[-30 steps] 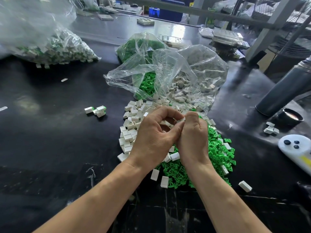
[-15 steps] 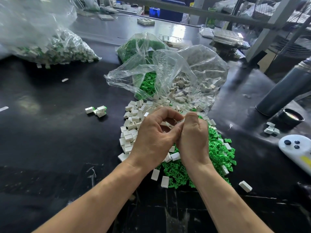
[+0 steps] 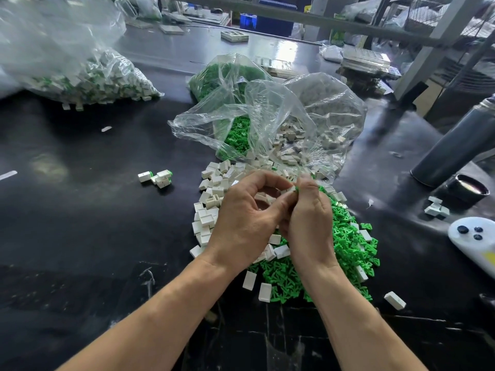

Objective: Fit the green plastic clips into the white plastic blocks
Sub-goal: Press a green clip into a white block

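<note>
My left hand (image 3: 245,220) and my right hand (image 3: 310,223) meet above the heaps in the middle of the black table. The left fingers pinch a white plastic block (image 3: 289,189); the right fingertips pinch a green clip (image 3: 297,189) against it, mostly hidden by the fingers. Under the hands lie a heap of loose white blocks (image 3: 211,207) on the left and a heap of green clips (image 3: 348,242) on the right. A few blocks fitted with green clips (image 3: 158,178) lie apart to the left.
An open clear bag (image 3: 267,124) behind the hands spills clips and blocks. A bag of fitted blocks (image 3: 88,79) lies far left. A dark cylinder (image 3: 455,145), a black cap (image 3: 470,187), a white controller (image 3: 474,236) and stray blocks (image 3: 435,207) sit at right.
Both hands have stayed together over the heaps, with only small finger movement at the pinched block and clip.
</note>
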### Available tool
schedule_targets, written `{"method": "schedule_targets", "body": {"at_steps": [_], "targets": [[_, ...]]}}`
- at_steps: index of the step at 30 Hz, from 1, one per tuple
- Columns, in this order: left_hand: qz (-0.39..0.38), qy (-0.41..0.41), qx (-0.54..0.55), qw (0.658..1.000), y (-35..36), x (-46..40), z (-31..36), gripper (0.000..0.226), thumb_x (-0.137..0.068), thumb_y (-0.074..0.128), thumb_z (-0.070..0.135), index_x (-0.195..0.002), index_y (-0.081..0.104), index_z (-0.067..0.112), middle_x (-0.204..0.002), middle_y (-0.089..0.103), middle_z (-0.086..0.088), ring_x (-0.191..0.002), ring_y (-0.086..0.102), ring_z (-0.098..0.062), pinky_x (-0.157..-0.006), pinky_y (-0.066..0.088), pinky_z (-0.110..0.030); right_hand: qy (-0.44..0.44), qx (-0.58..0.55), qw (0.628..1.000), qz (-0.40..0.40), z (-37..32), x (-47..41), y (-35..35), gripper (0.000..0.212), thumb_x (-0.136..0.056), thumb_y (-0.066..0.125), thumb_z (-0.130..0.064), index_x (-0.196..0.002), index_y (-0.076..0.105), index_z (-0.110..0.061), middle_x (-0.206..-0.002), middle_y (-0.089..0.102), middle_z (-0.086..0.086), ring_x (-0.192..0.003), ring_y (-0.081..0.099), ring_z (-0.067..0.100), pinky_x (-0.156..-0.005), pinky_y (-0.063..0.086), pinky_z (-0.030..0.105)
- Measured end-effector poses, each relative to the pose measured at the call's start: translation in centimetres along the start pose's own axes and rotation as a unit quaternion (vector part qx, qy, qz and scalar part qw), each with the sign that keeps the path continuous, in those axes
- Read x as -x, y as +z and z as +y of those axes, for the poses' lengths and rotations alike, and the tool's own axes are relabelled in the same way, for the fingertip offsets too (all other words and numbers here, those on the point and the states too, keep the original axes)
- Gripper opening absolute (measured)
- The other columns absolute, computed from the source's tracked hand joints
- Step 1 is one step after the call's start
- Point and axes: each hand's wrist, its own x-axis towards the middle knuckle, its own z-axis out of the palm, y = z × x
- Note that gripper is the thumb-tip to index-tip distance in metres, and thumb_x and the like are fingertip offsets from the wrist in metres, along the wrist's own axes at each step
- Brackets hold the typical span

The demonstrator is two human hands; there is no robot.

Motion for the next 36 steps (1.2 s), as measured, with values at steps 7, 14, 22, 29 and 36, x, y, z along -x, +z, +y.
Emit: {"method": "schedule_targets", "body": {"at_steps": [7, 14, 22, 29, 36], "targets": [[0.049, 0.01, -0.004, 0.999, -1.3, -0.8, 0.1, 0.009, -0.091, 0.078, 0.018, -0.098, 0.072, 0.017, -0.091, 0.074, 0.001, -0.077, 0.069, -0.008, -0.07, 0.057, -0.022, -0.077, 0.05, 0.996, 0.012, -0.7, -0.2, -1.6, 0.029, -0.108, 0.052, -0.033, -0.092, 0.072, -0.019, -0.078, 0.066, 0.004, -0.057, 0.051, 0.011, -0.048, 0.041, 0.02], [0.049, 0.006, -0.021, 0.999, -1.8, -0.8, 0.4, 0.007, -0.091, 0.078, 0.019, -0.094, 0.073, 0.02, -0.088, 0.075, 0.004, -0.081, 0.068, -0.009, -0.077, 0.059, -0.035, -0.13, 0.114, 0.985, -0.009, -0.5, -0.4, -1.9, 0.006, -0.099, 0.07, -0.02, -0.101, 0.074, -0.024, -0.089, 0.074, -0.005, -0.077, 0.065, 0.012, -0.067, 0.051, 0.03], [0.038, 0.002, -0.033, 0.999, -1.8, -0.8, 0.4, 0.007, -0.091, 0.078, 0.015, -0.096, 0.074, 0.017, -0.088, 0.075, 0.004, -0.083, 0.071, -0.016, -0.077, 0.06, -0.031, -0.164, 0.205, 0.965, 0.02, -0.3, -0.4, -1.4, 0.008, -0.101, 0.066, -0.019, -0.097, 0.066, -0.026, -0.087, 0.07, -0.01, -0.079, 0.067, 0.002, -0.071, 0.052, 0.014], [0.031, 0.002, -0.044, 0.999, -2.3, -1.0, 0.4, 0.006, -0.091, 0.077, 0.013, -0.096, 0.074, 0.015, -0.088, 0.076, 0.004, -0.084, 0.072, -0.012, -0.079, 0.059, -0.027, -0.151, 0.215, 0.965, 0.015, -0.3, -0.6, -1.6, 0.003, -0.099, 0.068, -0.023, -0.098, 0.07, -0.02, -0.086, 0.071, -0.008, -0.078, 0.067, 0.007, -0.071, 0.053, 0.019], [0.082, 0.016, -0.194, 0.978, -4.9, -1.8, -0.4, 0.008, -0.095, 0.073, 0.02, -0.1, 0.07, 0.025, -0.085, 0.07, 0.008, -0.075, 0.067, -0.006, -0.062, 0.055, -0.018, -0.114, 0.217, 0.969, 0.021, -0.2, -0.7, -2.6, 0.004, -0.1, 0.068, -0.027, -0.098, 0.071, -0.025, -0.085, 0.071, -0.011, -0.08, 0.066, 0.005, -0.07, 0.052, 0.016]]}}
